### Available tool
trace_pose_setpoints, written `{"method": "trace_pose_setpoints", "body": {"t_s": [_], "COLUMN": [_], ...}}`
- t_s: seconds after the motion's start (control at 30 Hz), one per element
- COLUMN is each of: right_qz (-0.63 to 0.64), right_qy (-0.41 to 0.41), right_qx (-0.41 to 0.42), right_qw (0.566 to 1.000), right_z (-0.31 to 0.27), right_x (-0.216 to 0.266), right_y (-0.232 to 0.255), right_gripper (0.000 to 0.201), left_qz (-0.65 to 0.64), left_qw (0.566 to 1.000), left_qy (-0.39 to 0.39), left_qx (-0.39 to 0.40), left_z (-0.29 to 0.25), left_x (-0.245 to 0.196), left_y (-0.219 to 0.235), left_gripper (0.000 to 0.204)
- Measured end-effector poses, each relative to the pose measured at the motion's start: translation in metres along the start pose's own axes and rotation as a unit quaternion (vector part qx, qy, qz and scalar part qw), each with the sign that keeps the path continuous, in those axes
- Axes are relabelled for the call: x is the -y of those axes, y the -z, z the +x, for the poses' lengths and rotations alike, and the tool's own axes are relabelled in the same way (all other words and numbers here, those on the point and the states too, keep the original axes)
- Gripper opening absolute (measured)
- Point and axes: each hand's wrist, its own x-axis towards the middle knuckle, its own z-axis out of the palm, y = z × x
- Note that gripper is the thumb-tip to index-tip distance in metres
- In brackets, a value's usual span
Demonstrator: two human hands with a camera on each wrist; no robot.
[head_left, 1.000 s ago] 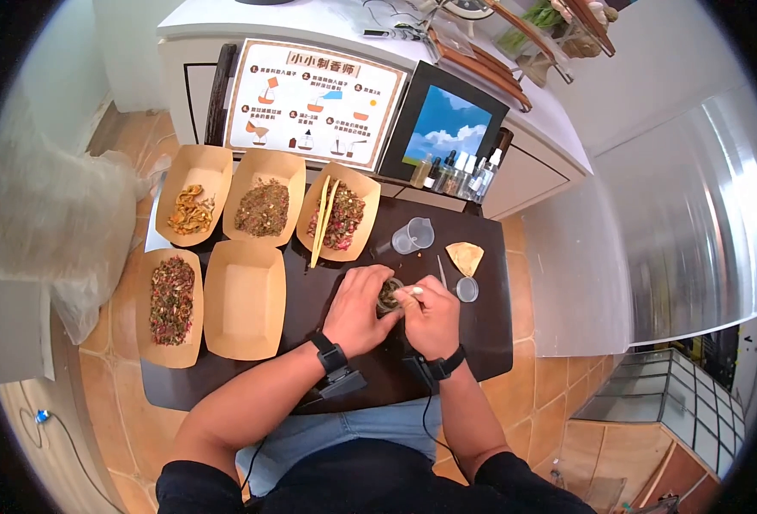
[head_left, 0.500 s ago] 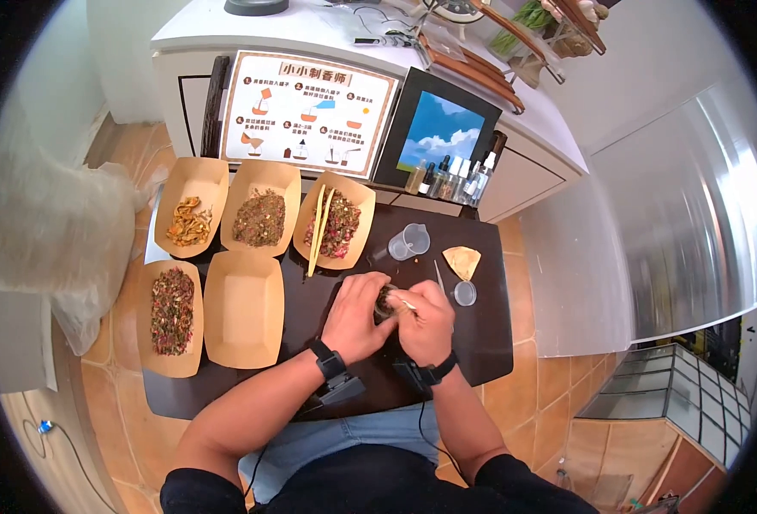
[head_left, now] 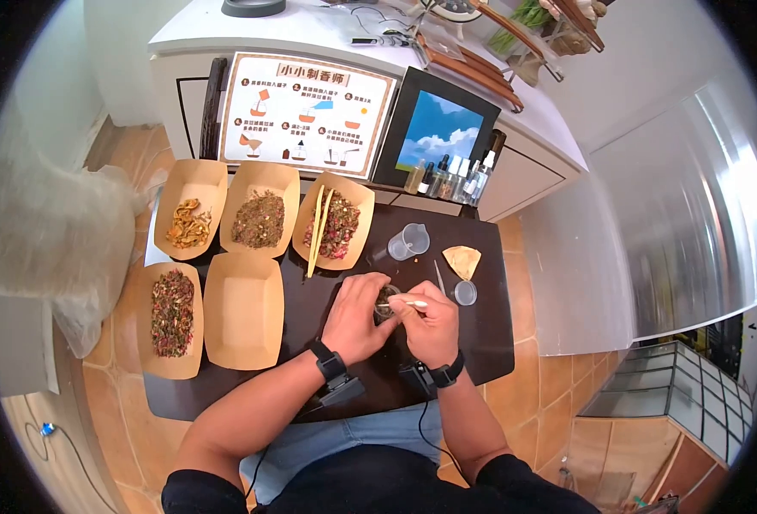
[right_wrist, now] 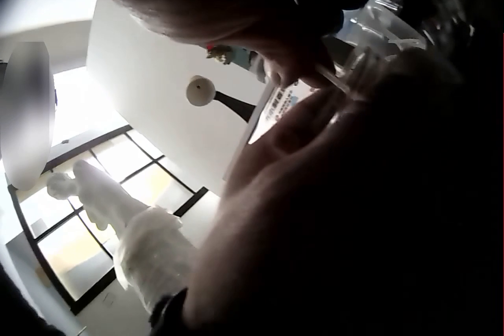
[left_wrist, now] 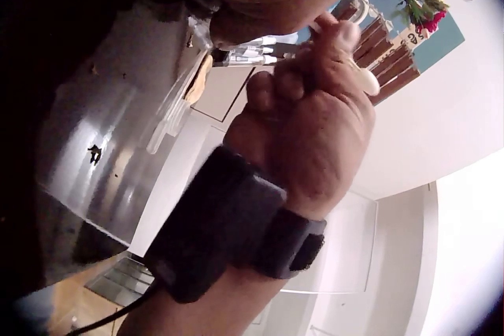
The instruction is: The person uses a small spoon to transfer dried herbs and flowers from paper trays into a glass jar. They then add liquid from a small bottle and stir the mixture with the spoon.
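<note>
My left hand [head_left: 357, 319] curls round a small clear jar [head_left: 386, 301] with dark plant bits inside, steadying it on the dark table. My right hand [head_left: 432, 332] pinches a slim pale stick [head_left: 413, 302] with a thicker light end. The stick's thin end reaches over the jar's mouth. In the left wrist view, the right fist and the stick's white end [left_wrist: 365, 81] show, but the jar is hidden. A clear measuring beaker [head_left: 408, 242] stands behind the hands. A folded filter paper [head_left: 461, 262] and a round clear lid [head_left: 465, 293] lie right of them.
Several kraft paper trays [head_left: 243, 353] line the left side; most contain dried flowers or herbs. Yellow tongs [head_left: 318, 231] lie across one. Behind them stand an instruction board [head_left: 307, 116], a framed picture [head_left: 443, 128] and several small bottles [head_left: 451, 180]. A slim tool [head_left: 439, 276] lies near the lid.
The stick has swung to lie more level over the jar, and the right fingers have shifted slightly. My left hand keeps its grip on the jar. The head view has tilted a little.
</note>
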Motion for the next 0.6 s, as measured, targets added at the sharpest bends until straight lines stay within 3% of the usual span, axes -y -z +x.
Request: {"method": "trace_pose_setpoints", "body": {"t_s": [0.07, 0.13, 0.23, 0.4, 0.47, 0.6], "right_qz": [0.050, -0.072, -0.099, -0.122, -0.153, -0.133], "right_qy": [-0.003, 0.080, 0.058, 0.057, 0.088, 0.033], "right_qx": [0.000, -0.017, -0.071, -0.040, -0.085, -0.033], "right_qw": [0.999, 0.994, 0.991, 0.990, 0.981, 0.990], "right_z": [-0.002, 0.004, 0.003, 0.003, 0.002, 0.001], "right_x": [-0.003, -0.013, -0.009, -0.005, 0.008, -0.006], "right_y": [-0.004, -0.009, -0.004, 0.001, 0.005, 0.006], "right_gripper": [0.008, 0.012, 0.014, 0.008, 0.006, 0.006], "left_qz": [0.002, 0.001, -0.003, 0.002, -0.007, 0.005], "left_qw": [1.000, 1.000, 1.000, 1.000, 1.000, 1.000], "left_qy": [-0.012, -0.014, -0.014, -0.015, -0.003, -0.010], "left_qx": [0.003, 0.002, 0.000, 0.003, 0.011, 0.005], "left_z": [0.000, 0.000, 0.001, 0.001, -0.001, -0.001], "left_x": [0.001, 0.001, 0.001, 0.001, 0.001, 0.001], "left_y": [-0.001, -0.002, 0.001, -0.002, 0.000, -0.002], "left_gripper": [0.062, 0.063, 0.064, 0.065, 0.066, 0.066]}}
